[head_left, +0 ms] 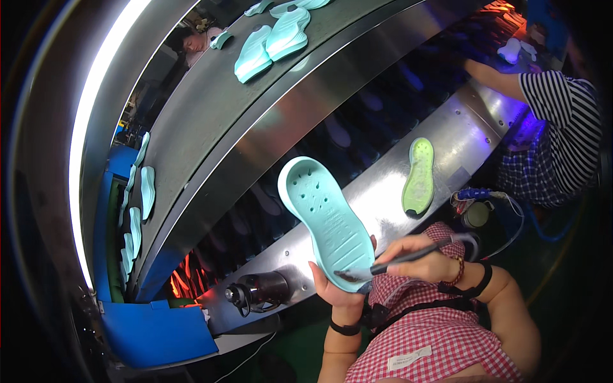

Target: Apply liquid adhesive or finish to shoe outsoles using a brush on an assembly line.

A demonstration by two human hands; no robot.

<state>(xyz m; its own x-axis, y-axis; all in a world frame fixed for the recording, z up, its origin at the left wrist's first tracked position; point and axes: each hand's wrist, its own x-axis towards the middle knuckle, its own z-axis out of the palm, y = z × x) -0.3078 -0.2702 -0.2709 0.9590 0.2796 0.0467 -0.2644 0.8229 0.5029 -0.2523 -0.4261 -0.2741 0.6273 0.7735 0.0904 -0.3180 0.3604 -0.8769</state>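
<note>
A pale turquoise shoe sole (331, 220) is tilted up in front of me, its hollow inner face with small holes and ridges turned toward me. My left hand (338, 295) grips its lower end from below, thumb along the left edge. In my right hand (418, 258) is a slim black-handled brush (408, 257), its bristles touching the inner face near that lower end. A thin tube or cord trails from the handle's far end. To the right of the held sole, a yellow-green sole or insole (419, 179) with a dark tip lies on the metal ledge (456, 140).
A curved conveyor belt (211, 105) carries several turquoise soles (288, 33). Below its steel side, dark shelving holds more soles. A dark bottle (267, 289) lies on the ledge at left. A round can (476, 215) stands at right, near a co-worker in a striped shirt (571, 121).
</note>
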